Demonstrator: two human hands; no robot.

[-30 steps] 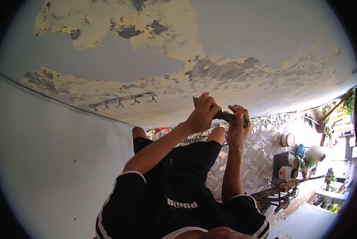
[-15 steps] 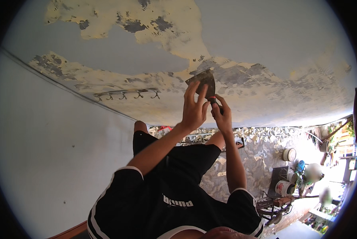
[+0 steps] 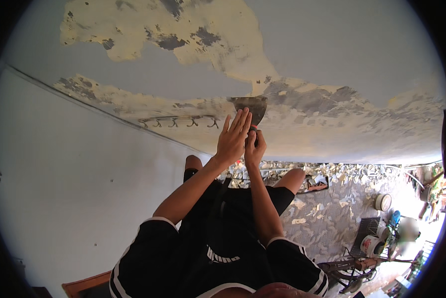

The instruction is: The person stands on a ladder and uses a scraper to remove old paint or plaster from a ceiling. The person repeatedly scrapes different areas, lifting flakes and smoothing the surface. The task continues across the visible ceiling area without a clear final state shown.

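Observation:
A wide scraper (image 3: 257,108) with a dark blade and a black and red handle is pressed edge-on to the peeling wall (image 3: 302,124). My right hand (image 3: 254,153) is wrapped round its handle, most of which the fingers hide. My left hand (image 3: 231,144) has its fingers stretched out, their tips resting on the blade. Above the blade edge, grey paint borders a cream patch (image 3: 233,47) with darker bare spots.
A row of metal hooks (image 3: 179,119) is fixed to the wall left of the scraper. Paint flakes (image 3: 352,174) litter the floor at the wall's foot. Farther right are a round tub (image 3: 382,202), a white bucket (image 3: 371,245), a bicycle (image 3: 350,270) and a blurred person (image 3: 408,229).
The scraper has shifted left and slightly lower in view, its blade turning level. My left fingers have come closer together on the blade. The view has moved too.

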